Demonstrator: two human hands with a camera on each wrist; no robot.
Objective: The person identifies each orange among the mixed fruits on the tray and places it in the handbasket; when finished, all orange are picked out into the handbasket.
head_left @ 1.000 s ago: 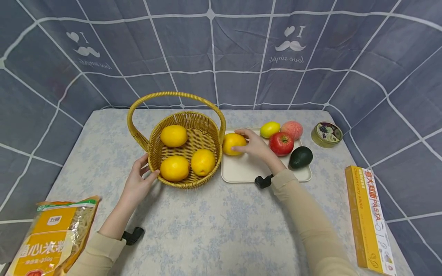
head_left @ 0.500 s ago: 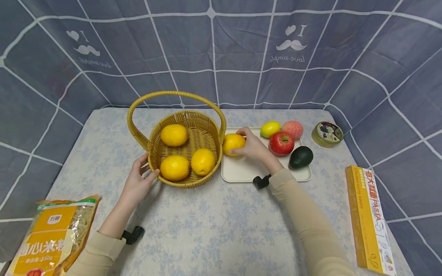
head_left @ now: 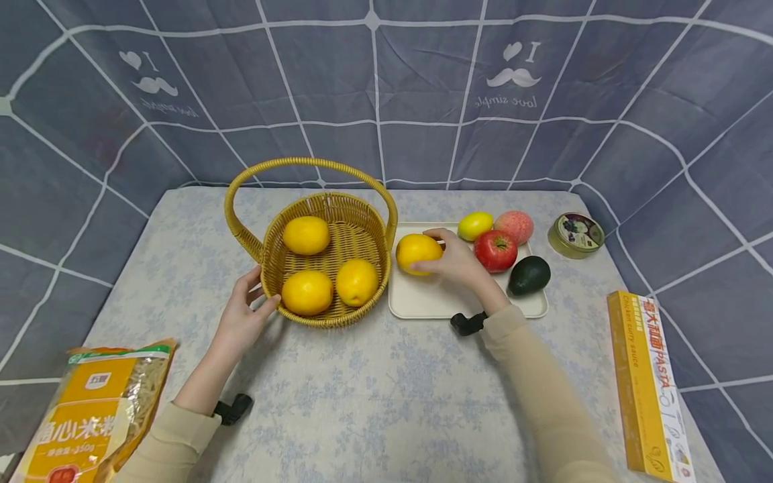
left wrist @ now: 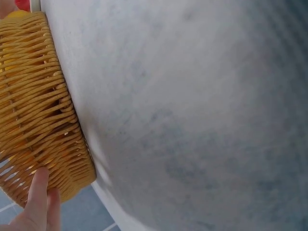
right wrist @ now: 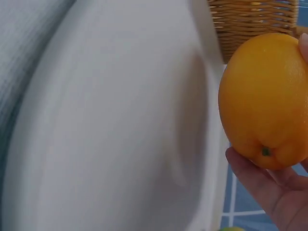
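Observation:
My right hand [head_left: 459, 263] grips an orange [head_left: 419, 253] over the left part of a white tray [head_left: 423, 303]. In the right wrist view the orange [right wrist: 265, 101] shows its green stem end, with fingers below and at its far side; it looks raised off the tray. My left hand [head_left: 240, 316] rests against the left side of a yellow wicker basket [head_left: 326, 206], its thumb near the rim. Straight fingers [left wrist: 37, 195] touch the outer weave in the left wrist view. Inside the basket lie three similar oranges [head_left: 306, 293].
On the tray's right side sit a lemon [head_left: 475, 226], a peach [head_left: 515, 227], a red apple [head_left: 496, 251] and an avocado [head_left: 529, 275]. Farther right are a round tin [head_left: 576, 235] and a pasta box [head_left: 651, 386]. A noodle bag [head_left: 96, 409] lies front left. The tall basket handle [head_left: 311, 161] arches up.
The orange in my right hand has moved slightly right, away from the basket, and seems to have come up. My left hand stays against the basket.

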